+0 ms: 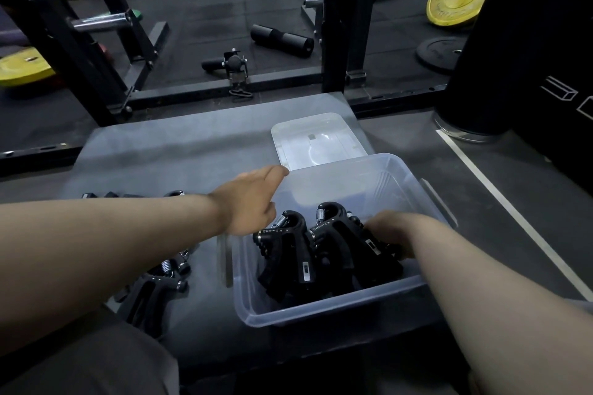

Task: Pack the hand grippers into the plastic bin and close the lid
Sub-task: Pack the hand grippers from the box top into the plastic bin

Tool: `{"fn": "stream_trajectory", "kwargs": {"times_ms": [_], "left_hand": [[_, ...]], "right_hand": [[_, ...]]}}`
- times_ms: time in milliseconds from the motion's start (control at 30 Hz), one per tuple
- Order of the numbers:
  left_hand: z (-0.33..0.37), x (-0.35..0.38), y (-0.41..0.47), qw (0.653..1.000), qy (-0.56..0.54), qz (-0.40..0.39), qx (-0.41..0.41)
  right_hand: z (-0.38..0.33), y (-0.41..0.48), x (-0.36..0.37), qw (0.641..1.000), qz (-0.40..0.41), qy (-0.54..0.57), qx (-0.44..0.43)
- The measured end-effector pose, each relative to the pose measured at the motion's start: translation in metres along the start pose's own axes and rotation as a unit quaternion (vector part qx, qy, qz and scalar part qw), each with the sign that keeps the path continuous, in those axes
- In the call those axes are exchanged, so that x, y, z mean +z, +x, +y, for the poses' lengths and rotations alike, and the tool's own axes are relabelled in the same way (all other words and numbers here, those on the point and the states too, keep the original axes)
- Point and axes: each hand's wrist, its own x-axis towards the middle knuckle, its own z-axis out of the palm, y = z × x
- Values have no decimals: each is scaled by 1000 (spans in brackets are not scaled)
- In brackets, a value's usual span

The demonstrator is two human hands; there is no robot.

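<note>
Hand grippers: two black ones (pixel 298 253) stand in the plastic bin (pixel 321 308). More lie loose (pixel 154 282) on the padded platform (pixel 160 151), toward its near left corner and partly under the left forearm.
Step in hand: packing, by my reading; the rightmost gripper (pixel 353 234) is being set down inside the bin.
Right hand (pixel 388 231): low in the bin by its right wall, fingers curled over that gripper's handle.
Left hand (pixel 253 199): over the bin's left wall; I cannot tell whether it holds anything.
Bin: clear, at the platform's near right corner, its far half bare.
Lid (pixel 317 141): off, lying flat just behind the bin near the far right corner.
Next move: likely let go, reach left for the loose ones, and stand them close together so the lid can seat.
</note>
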Motion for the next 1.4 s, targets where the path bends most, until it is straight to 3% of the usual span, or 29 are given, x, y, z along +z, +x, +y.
{"fn": "stream_trajectory", "kwargs": {"times_ms": [200,700,1000,1400], "left_hand": [[0,0,0,1000,4,-9,-7],[4,0,0,1000,13,14,1],[3,1,-1,999,39,-1,2],[1,4,1,999,44,4,6]], "right_hand": [[-4,-3,-3,999,36,-2,-5],[-6,-21,-4,999,-16,-33,-5],[-1,-22,10,994,-37,104,16],[-2,-24,7,988,-73,133,30]]}}
